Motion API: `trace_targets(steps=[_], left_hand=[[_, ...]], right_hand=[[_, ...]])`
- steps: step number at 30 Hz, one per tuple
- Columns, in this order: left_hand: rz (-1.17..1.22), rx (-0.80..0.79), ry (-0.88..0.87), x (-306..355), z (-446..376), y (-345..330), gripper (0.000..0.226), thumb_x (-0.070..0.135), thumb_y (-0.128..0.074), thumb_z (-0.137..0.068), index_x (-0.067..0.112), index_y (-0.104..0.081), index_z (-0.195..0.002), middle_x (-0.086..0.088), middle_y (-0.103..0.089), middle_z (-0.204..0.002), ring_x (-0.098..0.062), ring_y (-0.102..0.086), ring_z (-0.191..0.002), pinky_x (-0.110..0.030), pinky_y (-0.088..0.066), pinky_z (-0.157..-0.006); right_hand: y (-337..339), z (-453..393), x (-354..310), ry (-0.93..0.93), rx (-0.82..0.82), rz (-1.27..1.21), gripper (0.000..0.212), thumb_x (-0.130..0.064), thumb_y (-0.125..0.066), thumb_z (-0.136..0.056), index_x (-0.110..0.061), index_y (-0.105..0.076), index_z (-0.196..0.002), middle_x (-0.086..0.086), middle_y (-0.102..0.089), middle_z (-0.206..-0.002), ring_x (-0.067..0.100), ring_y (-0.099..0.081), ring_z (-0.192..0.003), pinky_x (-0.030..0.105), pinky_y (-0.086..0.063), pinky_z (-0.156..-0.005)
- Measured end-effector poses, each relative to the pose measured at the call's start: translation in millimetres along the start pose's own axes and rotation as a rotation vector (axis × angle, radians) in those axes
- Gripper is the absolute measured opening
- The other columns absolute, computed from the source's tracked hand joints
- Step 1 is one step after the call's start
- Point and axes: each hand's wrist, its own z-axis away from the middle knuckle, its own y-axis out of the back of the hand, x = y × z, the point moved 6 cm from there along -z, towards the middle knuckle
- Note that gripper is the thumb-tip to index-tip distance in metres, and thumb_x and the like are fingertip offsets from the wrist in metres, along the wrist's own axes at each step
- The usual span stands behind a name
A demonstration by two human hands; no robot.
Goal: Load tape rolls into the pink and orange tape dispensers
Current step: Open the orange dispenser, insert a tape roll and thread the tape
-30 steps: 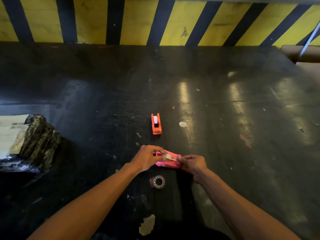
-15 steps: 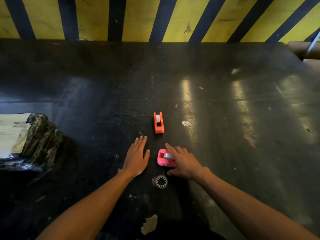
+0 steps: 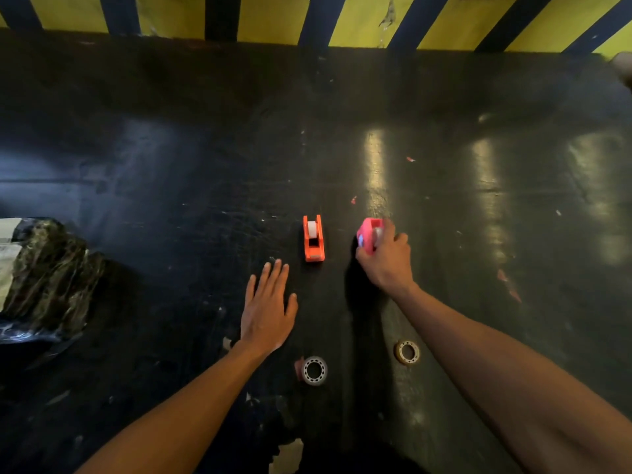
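Dark, scuffed tabletop (image 3: 444, 302) fills the head camera's single view, backed by a wall of yellow and black hazard stripes (image 3: 273, 18). Every position below is given relative to the orange tape dispenser (image 3: 313, 238), which stands on the table near the middle of the view with a white roll seated in its cradle, so it looks already loaded.

Just to the right of the orange dispenser, the right hand (image 3: 384, 258) is clenched around the pink tape dispenser (image 3: 366, 236). Its fingers (image 3: 393, 239) wrap over the top and far side, and a pale roll shows between them, seated in the pink body. The grip probably serves to set this dispenser down alongside the orange one. Motion blur hides whether its base is touching the table.

Nearer the person and slightly left of the orange dispenser, the left hand (image 3: 268, 309) lies palm down, fingers straight and close together, released and holding nothing. It appears to rest flat on the table, likely just parked out of the way.

Well below the orange dispenser, close to the person, lie two loose rings: a white tape core (image 3: 314, 370) and, further right, a yellowish tape roll (image 3: 407, 352). Far to the left sits a crumpled black plastic parcel (image 3: 44, 278) with a pale label.
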Motion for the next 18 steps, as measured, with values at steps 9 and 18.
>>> trace_targets(steps=[9, 18], left_hand=[[0.275, 0.076, 0.039, 9, -17, 17, 0.065, 0.025, -0.051, -0.099, 0.019, -0.022, -0.157, -0.005, -0.024, -0.165, -0.019, -0.015, -0.153, -0.044, -0.013, -0.125], [0.835, -0.067, 0.323, 34, -72, 34, 0.053, 0.022, -0.045, -0.103, 0.021, -0.032, -0.154, -0.007, -0.046, -0.152, -0.02, -0.05, -0.133, -0.042, -0.041, -0.112]], right_hand=[[-14, -27, 6, -0.085, 0.027, 0.083, 0.088, -0.049, -0.07, -0.081, -0.02, -0.023, -0.15, 0.026, -0.042, -0.13, 0.048, -0.045, -0.119, 0.052, -0.04, -0.101], [-55, 11, -51, 0.207, -0.246, -0.285, 0.059, -0.025, -0.048, -0.101, -0.013, -0.024, -0.154, 0.009, -0.034, -0.158, 0.021, -0.029, -0.146, 0.034, -0.025, -0.118]])
